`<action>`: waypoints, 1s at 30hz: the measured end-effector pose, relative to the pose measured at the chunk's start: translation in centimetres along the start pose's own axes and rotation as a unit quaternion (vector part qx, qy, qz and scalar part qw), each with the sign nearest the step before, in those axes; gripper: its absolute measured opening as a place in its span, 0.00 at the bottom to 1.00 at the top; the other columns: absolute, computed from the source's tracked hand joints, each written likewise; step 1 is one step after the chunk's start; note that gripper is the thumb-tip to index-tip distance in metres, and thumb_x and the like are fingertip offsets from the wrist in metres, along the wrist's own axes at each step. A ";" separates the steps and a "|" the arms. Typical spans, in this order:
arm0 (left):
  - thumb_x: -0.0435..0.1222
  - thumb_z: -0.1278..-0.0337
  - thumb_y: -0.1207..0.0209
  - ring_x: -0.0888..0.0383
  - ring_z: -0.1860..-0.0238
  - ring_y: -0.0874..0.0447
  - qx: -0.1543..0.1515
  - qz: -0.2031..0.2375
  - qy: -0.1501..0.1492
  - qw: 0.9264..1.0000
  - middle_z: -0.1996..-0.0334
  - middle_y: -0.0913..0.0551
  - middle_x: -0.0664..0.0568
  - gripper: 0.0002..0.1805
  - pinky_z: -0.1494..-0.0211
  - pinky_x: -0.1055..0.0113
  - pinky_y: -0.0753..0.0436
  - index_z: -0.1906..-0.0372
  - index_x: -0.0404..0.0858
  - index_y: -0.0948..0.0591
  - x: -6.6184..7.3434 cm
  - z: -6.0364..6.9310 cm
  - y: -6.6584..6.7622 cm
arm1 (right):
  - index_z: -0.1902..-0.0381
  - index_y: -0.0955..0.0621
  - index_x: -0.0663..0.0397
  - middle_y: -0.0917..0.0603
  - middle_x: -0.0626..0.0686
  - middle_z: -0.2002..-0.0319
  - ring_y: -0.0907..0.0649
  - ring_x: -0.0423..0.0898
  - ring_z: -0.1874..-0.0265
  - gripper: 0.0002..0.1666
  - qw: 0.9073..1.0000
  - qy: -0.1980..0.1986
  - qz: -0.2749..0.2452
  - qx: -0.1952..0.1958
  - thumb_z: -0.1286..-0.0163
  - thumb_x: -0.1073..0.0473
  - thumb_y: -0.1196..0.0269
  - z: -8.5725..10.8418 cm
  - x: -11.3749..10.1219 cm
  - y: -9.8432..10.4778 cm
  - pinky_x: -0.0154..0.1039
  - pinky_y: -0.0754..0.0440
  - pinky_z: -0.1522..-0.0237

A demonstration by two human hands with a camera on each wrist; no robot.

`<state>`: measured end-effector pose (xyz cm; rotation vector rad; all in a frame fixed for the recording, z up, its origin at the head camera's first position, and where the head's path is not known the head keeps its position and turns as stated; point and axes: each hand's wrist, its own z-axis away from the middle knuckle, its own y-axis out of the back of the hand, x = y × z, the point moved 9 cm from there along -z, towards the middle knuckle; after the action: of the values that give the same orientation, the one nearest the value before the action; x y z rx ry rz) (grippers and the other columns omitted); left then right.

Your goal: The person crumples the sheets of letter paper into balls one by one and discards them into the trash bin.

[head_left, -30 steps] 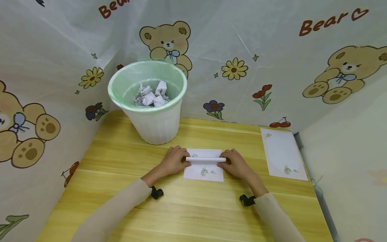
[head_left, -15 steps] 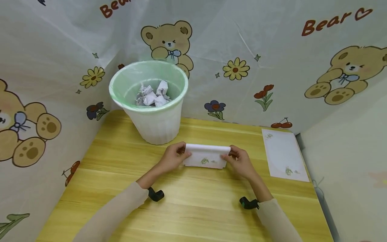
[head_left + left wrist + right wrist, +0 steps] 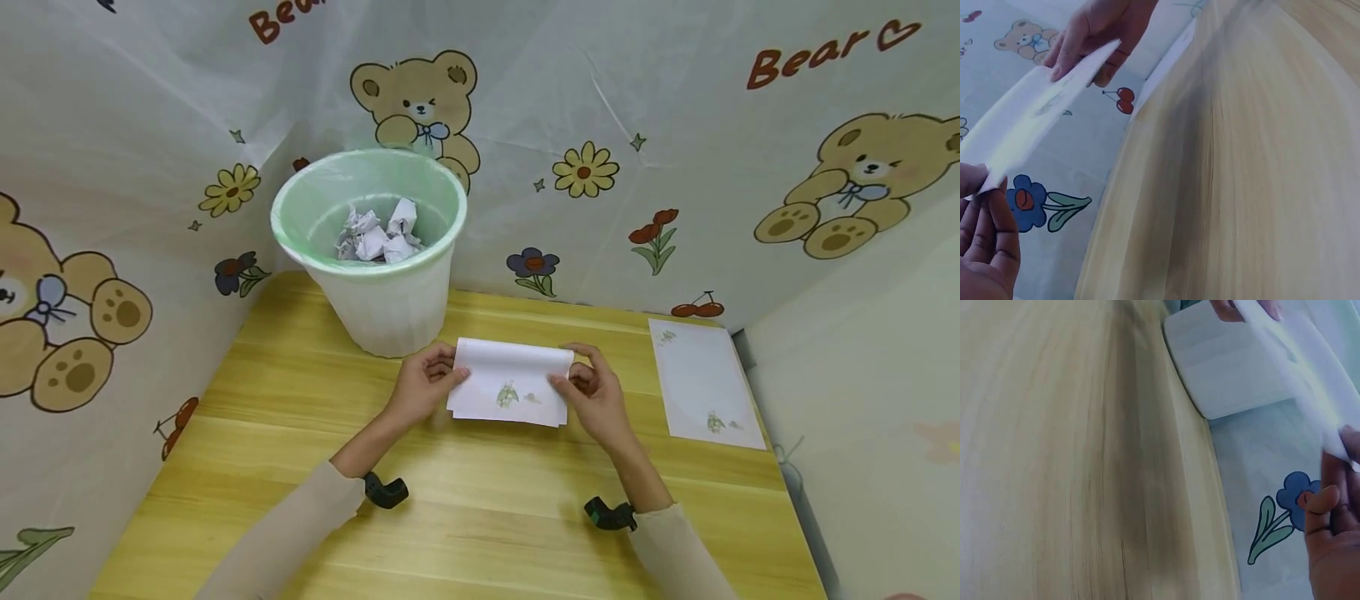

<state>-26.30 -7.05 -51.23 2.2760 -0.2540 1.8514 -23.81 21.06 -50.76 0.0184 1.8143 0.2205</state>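
Note:
A sheet of white paper (image 3: 517,375) with a small green plant print is bent over at its top, its lower edges nearly lined up. My left hand (image 3: 423,383) pinches its left side, thumb in front and fingers behind. On the right side my right hand (image 3: 600,396) pinches it the same way. Both wrist views show the paper (image 3: 1022,119) held up off the table, with the left hand (image 3: 988,244) at one end and the right hand (image 3: 1341,519) at the other.
A white bin (image 3: 390,308) with a green liner holds several crumpled papers (image 3: 375,237) behind the left hand. Another printed sheet (image 3: 701,383) lies flat at the table's right edge. Bear-patterned cloth (image 3: 562,250) walls the wooden table (image 3: 480,517) at the back.
The paper has gone from lying on the table with a narrow roll across it to being lifted and loosely bent over. Both hands have risen with it.

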 end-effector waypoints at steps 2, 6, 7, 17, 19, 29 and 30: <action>0.25 0.34 0.31 0.65 0.65 0.15 0.000 0.015 -0.018 1.000 0.58 0.15 0.35 0.24 0.61 0.76 0.16 0.36 0.30 0.21 0.6 0.0 0.1 | 0.24 0.28 0.58 0.24 0.51 0.72 0.27 0.41 0.75 0.34 0.999 0.038 -0.008 0.005 0.25 0.75 0.35 0.0 -0.7 -0.2 0.33 0.25 0.73; 0.22 0.35 0.32 0.65 0.69 0.19 -0.018 0.032 -0.064 0.997 0.55 0.18 0.36 0.36 0.65 0.76 0.20 0.23 0.36 0.28 1.9 0.1 -0.1 | 0.25 0.28 0.65 0.23 0.55 0.71 0.25 0.42 0.77 0.34 0.995 0.098 -0.010 0.019 0.27 0.79 0.37 0.0 -1.9 -0.2 0.33 0.24 0.76; 0.22 0.34 0.32 0.64 0.70 0.19 -0.020 0.029 -0.076 0.996 0.54 0.19 0.36 0.36 0.66 0.76 0.21 0.23 0.36 0.27 2.1 0.1 -0.2 | 0.26 0.26 0.66 0.22 0.54 0.70 0.23 0.41 0.77 0.32 0.994 0.104 -0.009 0.022 0.27 0.79 0.37 0.0 -2.1 -0.2 0.32 0.22 0.76; 0.25 0.37 0.28 0.56 0.58 0.11 0.022 -0.031 -0.102 0.994 0.58 0.10 0.35 0.29 0.51 0.73 0.12 0.31 0.35 0.18 2.8 0.5 0.4 | 0.42 0.14 0.66 0.10 0.45 0.64 0.15 0.38 0.71 0.18 0.997 0.067 -0.006 0.036 0.28 0.75 0.33 0.2 -2.2 -0.4 0.29 0.19 0.73; 0.25 0.38 0.27 0.57 0.57 0.11 0.020 -0.029 -0.098 0.995 0.57 0.10 0.35 0.29 0.51 0.72 0.11 0.32 0.35 0.18 2.7 0.5 0.4 | 0.45 0.13 0.66 0.10 0.44 0.64 0.16 0.37 0.71 0.15 0.997 0.069 -0.008 0.042 0.28 0.75 0.32 0.2 -2.3 -0.3 0.28 0.19 0.73; 0.29 0.35 0.28 0.60 0.61 0.11 0.012 -0.045 -0.093 0.995 0.59 0.07 0.43 0.05 0.53 0.70 0.11 0.57 0.39 0.08 2.2 0.3 0.3 | 0.56 0.13 0.74 0.06 0.42 0.61 0.13 0.36 0.69 0.06 0.996 0.066 -0.047 0.038 0.29 0.78 0.34 0.5 -1.9 -0.1 0.28 0.15 0.70; 0.29 0.34 0.28 0.60 0.60 0.11 0.013 -0.049 -0.095 0.994 0.59 0.07 0.43 0.04 0.53 0.70 0.12 0.58 0.39 0.08 2.3 0.3 0.2 | 0.56 0.13 0.73 0.07 0.41 0.62 0.12 0.36 0.69 0.05 0.997 0.058 -0.043 0.040 0.28 0.77 0.34 0.5 -1.9 -0.1 0.28 0.15 0.70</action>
<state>-25.60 -7.36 -49.02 2.4377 -0.1428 1.6028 -22.82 20.79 -49.11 -0.0174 1.9345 0.0896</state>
